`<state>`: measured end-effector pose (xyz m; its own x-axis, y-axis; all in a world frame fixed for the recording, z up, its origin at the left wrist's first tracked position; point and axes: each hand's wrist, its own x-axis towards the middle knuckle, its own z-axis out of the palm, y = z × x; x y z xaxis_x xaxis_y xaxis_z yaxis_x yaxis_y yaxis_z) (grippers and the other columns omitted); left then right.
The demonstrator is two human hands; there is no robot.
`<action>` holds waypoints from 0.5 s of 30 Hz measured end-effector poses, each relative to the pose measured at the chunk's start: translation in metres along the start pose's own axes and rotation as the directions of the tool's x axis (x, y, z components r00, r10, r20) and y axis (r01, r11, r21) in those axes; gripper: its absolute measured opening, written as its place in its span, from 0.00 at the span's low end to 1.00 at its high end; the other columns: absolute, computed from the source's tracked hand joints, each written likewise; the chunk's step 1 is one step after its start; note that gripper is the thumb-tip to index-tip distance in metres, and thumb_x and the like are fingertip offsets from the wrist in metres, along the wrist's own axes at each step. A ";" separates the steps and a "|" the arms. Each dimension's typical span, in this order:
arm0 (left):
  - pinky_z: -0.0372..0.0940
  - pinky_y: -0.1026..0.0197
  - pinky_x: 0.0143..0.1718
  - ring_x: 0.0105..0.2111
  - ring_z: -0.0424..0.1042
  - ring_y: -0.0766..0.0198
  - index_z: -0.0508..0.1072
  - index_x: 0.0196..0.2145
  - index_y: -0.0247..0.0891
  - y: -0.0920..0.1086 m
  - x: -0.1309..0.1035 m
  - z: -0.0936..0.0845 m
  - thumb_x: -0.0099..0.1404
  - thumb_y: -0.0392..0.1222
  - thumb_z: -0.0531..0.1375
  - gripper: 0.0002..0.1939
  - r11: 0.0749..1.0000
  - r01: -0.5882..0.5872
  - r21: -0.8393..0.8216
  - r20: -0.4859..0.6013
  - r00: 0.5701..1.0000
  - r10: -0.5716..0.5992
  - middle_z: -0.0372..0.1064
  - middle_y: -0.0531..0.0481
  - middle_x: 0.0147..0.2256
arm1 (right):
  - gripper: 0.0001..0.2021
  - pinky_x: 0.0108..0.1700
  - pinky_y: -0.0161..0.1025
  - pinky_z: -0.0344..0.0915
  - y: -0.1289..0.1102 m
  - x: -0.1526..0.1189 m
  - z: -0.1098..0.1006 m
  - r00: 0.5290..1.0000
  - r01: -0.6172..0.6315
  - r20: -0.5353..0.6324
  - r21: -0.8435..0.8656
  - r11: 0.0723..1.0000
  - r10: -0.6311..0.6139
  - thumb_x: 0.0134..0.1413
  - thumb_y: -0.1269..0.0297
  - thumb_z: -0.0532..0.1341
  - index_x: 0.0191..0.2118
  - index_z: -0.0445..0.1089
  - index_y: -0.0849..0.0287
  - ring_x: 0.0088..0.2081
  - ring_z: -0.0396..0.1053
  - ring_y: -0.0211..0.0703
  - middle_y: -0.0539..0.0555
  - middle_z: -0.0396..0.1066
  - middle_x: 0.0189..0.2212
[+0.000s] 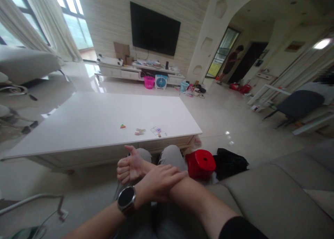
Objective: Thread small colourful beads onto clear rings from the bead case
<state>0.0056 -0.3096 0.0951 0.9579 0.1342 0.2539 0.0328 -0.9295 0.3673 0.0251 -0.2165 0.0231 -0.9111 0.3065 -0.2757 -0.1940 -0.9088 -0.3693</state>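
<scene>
My left hand, with a dark round watch on its wrist, lies across my right forearm. Its fingers close over the forearm, and the thumb is hidden. My right hand is turned palm up above my lap. Its fingers curl loosely and the thumb stands apart, with nothing in the palm. Beyond the hands, near the front edge of the white table, lie small green and orange pieces, pale patterned pieces and a small purplish item. Neither hand touches them.
A red stool stands right of my knees, beside a black bag. The grey sofa extends to the right. Past the table are a pink basket and a blue-white fan. A person stands near the far doorway.
</scene>
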 end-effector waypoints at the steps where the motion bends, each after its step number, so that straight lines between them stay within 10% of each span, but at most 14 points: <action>1: 0.66 0.52 0.48 0.47 0.72 0.51 0.60 0.63 0.41 -0.002 -0.004 0.000 0.61 0.46 0.64 0.35 0.999 0.050 -0.004 0.014 0.999 -0.050 0.72 0.42 0.50 | 0.28 0.18 0.38 0.49 0.000 0.001 0.002 1.000 -0.013 -0.009 -0.004 1.000 0.013 0.58 0.29 0.29 0.30 0.30 0.52 0.19 0.40 0.40 0.44 0.36 0.16; 15: 0.69 0.52 0.43 0.45 0.71 0.52 0.60 0.61 0.43 0.017 0.011 -0.023 0.57 0.53 0.68 0.38 0.993 0.063 0.095 0.091 0.993 -0.072 0.70 0.44 0.49 | 0.27 0.18 0.37 0.52 0.003 0.020 0.023 0.983 -0.185 -0.018 -0.086 0.979 0.184 0.57 0.31 0.29 0.29 0.31 0.52 0.18 0.42 0.39 0.44 0.37 0.16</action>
<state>0.0104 -0.3158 0.1246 0.9750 0.1687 0.1445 0.1202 -0.9478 0.2955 -0.0022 -0.2192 0.0363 -0.9246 0.1388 -0.3547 0.0100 -0.9220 -0.3870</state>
